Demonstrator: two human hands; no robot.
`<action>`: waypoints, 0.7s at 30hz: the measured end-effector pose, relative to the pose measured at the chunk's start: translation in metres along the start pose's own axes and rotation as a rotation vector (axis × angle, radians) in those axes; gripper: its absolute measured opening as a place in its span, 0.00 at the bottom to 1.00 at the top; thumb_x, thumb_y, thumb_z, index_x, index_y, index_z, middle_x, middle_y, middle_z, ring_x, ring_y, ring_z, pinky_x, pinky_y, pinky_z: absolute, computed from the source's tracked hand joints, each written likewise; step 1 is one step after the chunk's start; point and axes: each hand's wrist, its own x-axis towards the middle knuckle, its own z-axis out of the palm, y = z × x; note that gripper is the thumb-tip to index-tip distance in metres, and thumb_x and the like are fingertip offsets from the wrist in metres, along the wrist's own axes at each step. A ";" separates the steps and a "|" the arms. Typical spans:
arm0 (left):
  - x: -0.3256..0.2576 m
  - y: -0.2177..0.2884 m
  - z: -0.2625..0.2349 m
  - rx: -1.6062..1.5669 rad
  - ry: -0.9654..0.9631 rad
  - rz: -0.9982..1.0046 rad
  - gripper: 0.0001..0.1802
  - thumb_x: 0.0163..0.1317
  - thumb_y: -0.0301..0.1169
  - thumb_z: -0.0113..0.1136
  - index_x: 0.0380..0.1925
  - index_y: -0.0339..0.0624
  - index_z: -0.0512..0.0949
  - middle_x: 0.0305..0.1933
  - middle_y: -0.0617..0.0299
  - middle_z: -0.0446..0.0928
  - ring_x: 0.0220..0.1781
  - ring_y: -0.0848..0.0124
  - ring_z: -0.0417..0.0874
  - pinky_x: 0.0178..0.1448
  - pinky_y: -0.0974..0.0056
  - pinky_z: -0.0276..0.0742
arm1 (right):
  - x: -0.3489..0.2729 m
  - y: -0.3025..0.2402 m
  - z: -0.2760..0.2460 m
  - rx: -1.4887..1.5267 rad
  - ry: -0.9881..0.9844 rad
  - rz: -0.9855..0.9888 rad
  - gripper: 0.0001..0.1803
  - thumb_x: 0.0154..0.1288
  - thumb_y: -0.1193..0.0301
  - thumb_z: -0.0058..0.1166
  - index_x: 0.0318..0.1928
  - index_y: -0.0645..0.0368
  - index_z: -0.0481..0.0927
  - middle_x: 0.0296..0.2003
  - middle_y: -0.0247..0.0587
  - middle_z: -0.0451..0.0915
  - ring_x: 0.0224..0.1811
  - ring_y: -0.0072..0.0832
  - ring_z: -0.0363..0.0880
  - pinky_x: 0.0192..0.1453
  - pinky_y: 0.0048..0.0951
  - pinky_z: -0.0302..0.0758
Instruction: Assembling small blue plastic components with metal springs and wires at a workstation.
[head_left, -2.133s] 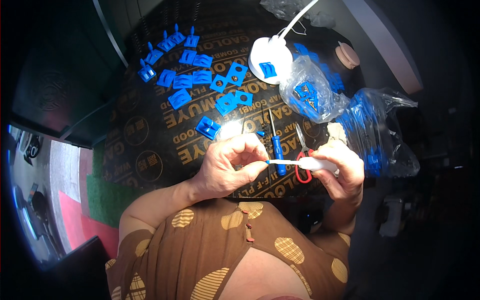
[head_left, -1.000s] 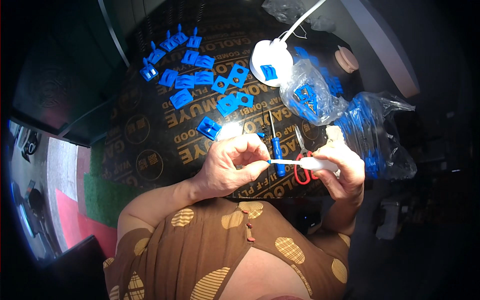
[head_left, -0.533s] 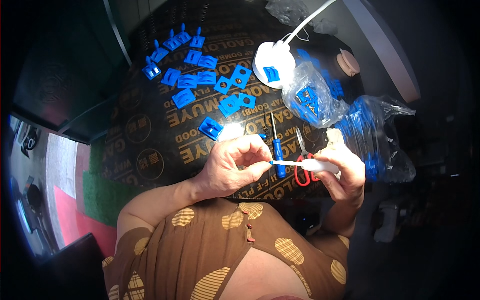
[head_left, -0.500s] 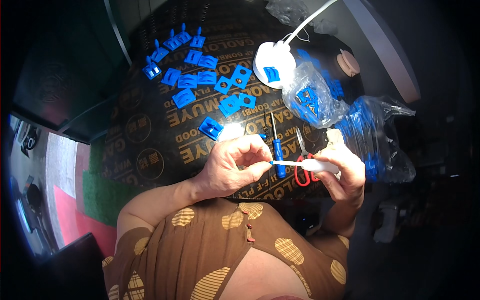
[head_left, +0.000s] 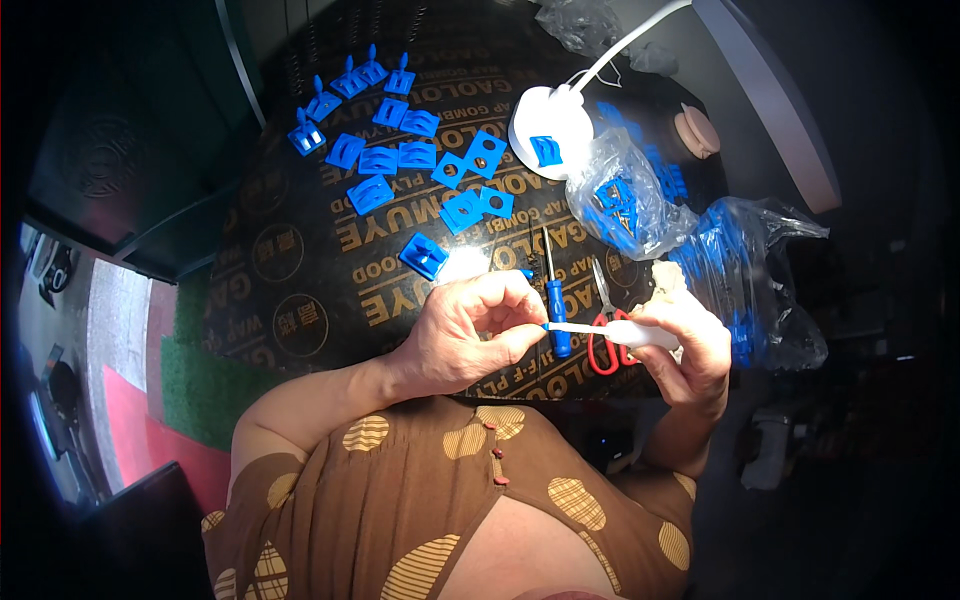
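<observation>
Between the thumb and fingertips of my left hand (head_left: 465,325) is a small blue plastic piece (head_left: 546,327), mostly hidden by the fingers. My right hand (head_left: 697,350) is closed around a white glue bottle (head_left: 637,335), whose long thin nozzle points left with its tip at the blue piece. Below the nozzle lies a screwdriver (head_left: 559,325) with a blue handle, its shaft pointing away from me. Beside it rest red-handled scissors (head_left: 596,352), partly covered by the bottle. A blue square part (head_left: 423,257) lies just beyond my left hand.
Several blue parts (head_left: 378,160) are spread over the dark printed tabletop (head_left: 390,290) at the far left. A white lamp base (head_left: 530,110) stands at the back. Clear plastic bags (head_left: 640,220) of blue parts and a pinkish round lid (head_left: 697,132) sit at the right.
Hands, glue bottle and blue piece hold nearly the same pose. The whole view has shifted only slightly.
</observation>
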 end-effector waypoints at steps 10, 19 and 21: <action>0.000 0.000 0.000 -0.027 -0.005 -0.009 0.04 0.62 0.19 0.57 0.36 0.37 0.75 0.34 0.69 0.75 0.36 0.85 0.75 0.41 0.76 0.73 | 0.002 -0.001 -0.002 -0.036 -0.023 -0.027 0.18 0.45 0.80 0.65 0.40 0.67 0.79 0.32 0.48 0.82 0.32 0.39 0.81 0.36 0.32 0.76; 0.000 -0.002 0.000 -0.025 -0.009 -0.008 0.04 0.62 0.19 0.57 0.37 0.37 0.75 0.35 0.69 0.75 0.37 0.85 0.75 0.42 0.75 0.73 | 0.003 -0.002 -0.002 -0.022 -0.023 -0.021 0.18 0.45 0.80 0.65 0.40 0.67 0.79 0.31 0.48 0.82 0.31 0.40 0.81 0.36 0.32 0.76; 0.000 -0.001 0.000 -0.023 -0.009 -0.010 0.04 0.62 0.19 0.57 0.37 0.37 0.75 0.35 0.69 0.75 0.37 0.85 0.75 0.42 0.75 0.73 | 0.003 -0.002 -0.003 -0.028 -0.024 -0.025 0.18 0.45 0.80 0.65 0.40 0.67 0.79 0.31 0.48 0.82 0.31 0.40 0.81 0.36 0.32 0.76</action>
